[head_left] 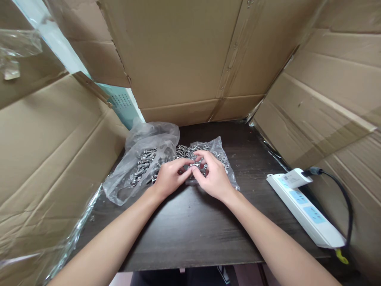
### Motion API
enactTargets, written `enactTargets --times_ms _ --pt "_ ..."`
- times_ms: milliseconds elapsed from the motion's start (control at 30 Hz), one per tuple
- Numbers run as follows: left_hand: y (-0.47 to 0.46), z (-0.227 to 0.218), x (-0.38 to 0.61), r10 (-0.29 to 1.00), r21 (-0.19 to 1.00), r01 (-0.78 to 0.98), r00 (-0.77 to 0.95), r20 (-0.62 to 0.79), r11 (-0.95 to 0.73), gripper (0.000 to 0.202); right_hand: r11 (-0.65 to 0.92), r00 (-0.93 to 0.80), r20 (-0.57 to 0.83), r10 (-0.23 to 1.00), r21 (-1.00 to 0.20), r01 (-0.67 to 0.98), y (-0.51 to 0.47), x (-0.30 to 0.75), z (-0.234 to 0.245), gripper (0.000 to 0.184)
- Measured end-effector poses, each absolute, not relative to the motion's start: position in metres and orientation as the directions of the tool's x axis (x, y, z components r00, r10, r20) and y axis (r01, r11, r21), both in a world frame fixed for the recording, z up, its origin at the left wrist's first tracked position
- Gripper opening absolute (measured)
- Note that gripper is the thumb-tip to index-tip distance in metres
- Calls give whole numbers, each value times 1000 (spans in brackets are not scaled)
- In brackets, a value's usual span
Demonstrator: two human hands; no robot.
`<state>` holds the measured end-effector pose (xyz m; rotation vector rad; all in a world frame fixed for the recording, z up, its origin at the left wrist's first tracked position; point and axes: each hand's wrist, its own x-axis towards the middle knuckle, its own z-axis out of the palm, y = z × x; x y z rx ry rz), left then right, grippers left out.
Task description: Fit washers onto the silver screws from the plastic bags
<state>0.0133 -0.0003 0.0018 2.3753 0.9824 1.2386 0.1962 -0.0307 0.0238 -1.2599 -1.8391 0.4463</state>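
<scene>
A small metal bolt is pinched between my two hands, above the near side of the hardware. My left hand grips its left end with thumb and fingertips. On its right end, the thumb and fingers of my right hand are closed; whether a nut or washer sits there is too small to tell. Beyond my left hand, a clear plastic bag holds many loose bolts. Another flat plastic bag lies behind my right hand, with washers or nuts on it. Between the bags is a pile of screws.
The dark table is walled by cardboard at the back, left and right. A white power strip with a plugged-in adapter and black cable lies at the right. A printed sheet shows at the back left.
</scene>
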Motion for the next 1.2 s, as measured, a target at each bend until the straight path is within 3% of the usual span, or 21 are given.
enactTargets --times_ms 800,1200 --pt "0 1 14 692 542 433 382 613 -720 14 470 -130 490 862 -676 568 -30 197 27 30" --pt "1 -2 14 681 534 426 390 620 -730 14 424 -138 428 893 -698 577 -29 197 27 25"
